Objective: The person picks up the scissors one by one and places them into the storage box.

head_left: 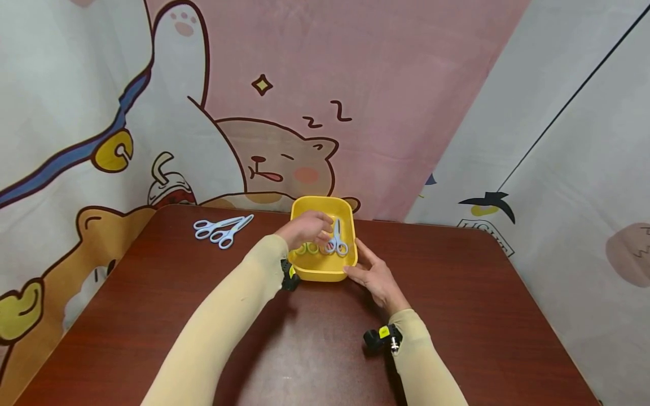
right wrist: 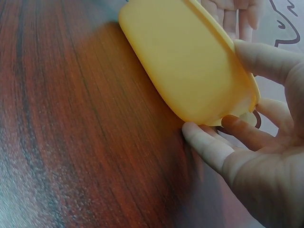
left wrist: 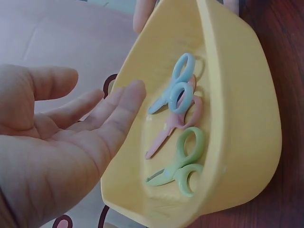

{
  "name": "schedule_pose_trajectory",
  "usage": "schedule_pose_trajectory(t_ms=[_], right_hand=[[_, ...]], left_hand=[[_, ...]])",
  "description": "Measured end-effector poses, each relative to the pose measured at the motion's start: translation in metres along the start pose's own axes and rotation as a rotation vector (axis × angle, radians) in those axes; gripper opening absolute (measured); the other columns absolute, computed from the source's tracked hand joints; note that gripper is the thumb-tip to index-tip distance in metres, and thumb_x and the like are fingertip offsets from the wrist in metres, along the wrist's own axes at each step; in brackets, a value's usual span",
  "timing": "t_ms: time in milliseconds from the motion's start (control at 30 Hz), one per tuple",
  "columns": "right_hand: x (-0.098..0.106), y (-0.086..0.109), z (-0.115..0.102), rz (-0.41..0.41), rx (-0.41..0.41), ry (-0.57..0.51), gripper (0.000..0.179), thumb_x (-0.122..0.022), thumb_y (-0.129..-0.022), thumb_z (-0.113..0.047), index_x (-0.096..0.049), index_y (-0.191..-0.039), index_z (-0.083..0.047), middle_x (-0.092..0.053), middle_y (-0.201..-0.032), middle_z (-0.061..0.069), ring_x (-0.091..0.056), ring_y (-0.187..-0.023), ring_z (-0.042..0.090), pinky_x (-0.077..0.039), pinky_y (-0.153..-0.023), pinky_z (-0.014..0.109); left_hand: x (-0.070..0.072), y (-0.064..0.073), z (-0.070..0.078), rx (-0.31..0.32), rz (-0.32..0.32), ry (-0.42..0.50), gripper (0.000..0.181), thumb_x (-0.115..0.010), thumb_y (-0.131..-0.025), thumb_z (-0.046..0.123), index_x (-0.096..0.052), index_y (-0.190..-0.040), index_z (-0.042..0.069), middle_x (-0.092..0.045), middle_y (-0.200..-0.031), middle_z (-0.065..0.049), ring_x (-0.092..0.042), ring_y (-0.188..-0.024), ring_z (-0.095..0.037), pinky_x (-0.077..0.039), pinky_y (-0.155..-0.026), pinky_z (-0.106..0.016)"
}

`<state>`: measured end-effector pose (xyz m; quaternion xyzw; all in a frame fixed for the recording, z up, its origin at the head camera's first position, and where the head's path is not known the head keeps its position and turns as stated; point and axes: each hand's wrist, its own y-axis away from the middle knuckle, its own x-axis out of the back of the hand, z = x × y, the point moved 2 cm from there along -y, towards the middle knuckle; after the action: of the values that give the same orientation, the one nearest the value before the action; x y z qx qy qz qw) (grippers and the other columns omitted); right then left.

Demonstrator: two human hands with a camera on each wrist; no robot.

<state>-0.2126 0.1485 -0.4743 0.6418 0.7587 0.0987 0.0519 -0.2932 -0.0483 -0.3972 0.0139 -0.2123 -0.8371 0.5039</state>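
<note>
A yellow plastic bin (head_left: 320, 276) stands near the far edge of the table. Inside lie blue scissors (left wrist: 180, 83), partly over pink scissors (left wrist: 173, 123), and green scissors (left wrist: 178, 166) beside them. My left hand (head_left: 307, 228) hovers over the bin, fingers extended and nothing held; from above it hides part of the scissors. At the near right corner, my right hand (head_left: 374, 279) grips the bin, thumb at the rim and fingers along the outer wall. The right wrist view shows the bin's outer side (right wrist: 185, 57) and the thumb (right wrist: 266, 59) against its rim.
Two light-blue scissors (head_left: 233, 231) lie overlapping on the brown table (head_left: 325, 332), left of the bin. Behind the table hangs a cloth (head_left: 386, 101) with cartoon animals. Each wrist carries a small black camera (head_left: 383, 338).
</note>
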Motion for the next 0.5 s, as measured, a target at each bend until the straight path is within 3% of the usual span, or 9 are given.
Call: schedule_pose_trajectory(t_ms=[500], right_hand=[[0.0, 0.002, -0.002, 0.003, -0.007, 0.014, 0.086, -0.072, -0.097, -0.007, -0.025, -0.165, -0.03, -0.037, -0.163, 0.01, -0.066, -0.119, 0.022, -0.051, -0.105, 0.046]], left_hand=[[0.006, 0.013, -0.005, -0.112, 0.024, 0.088, 0.043, -0.051, -0.108, 0.011, -0.049, -0.147, -0.006, -0.055, -0.144, -0.023, -0.058, -0.128, -0.041, -0.049, -0.109, -0.052]])
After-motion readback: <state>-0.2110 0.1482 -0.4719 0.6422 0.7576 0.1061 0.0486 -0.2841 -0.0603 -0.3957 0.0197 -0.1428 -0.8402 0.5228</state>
